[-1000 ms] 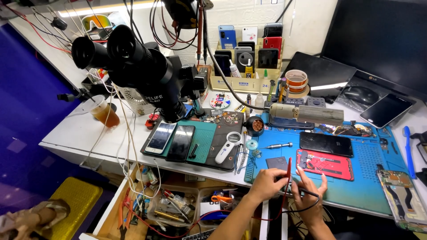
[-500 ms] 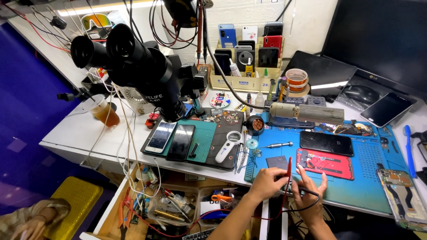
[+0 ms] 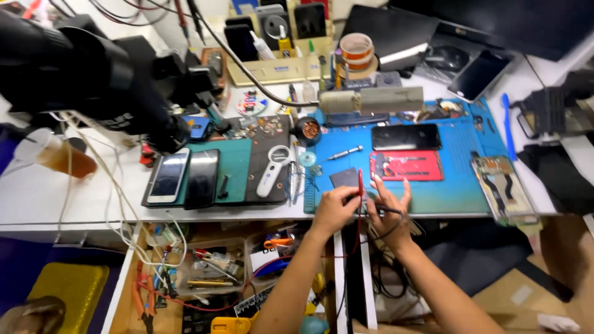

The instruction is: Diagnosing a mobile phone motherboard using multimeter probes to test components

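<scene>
Red probe [image 3: 360, 184] pinched upright in left hand [image 3: 335, 209] at near edge of blue mat [image 3: 458, 154] on counter [image 3: 49, 198]. Right hand [image 3: 388, 207] grips black probe [image 3: 382, 210], its outer fingers [image 3: 405, 188] spread. Both sit just beside a small dark board [image 3: 344, 178]. Red phone frame [image 3: 406, 166] lies near, to the right.

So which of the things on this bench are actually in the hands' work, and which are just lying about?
In hand:
left hand holding red probe
right hand with black probe
small dark part beside them

Lying about:
opened red phone
black phone
white magnifier
two phones on the green mat
tape roll
</scene>
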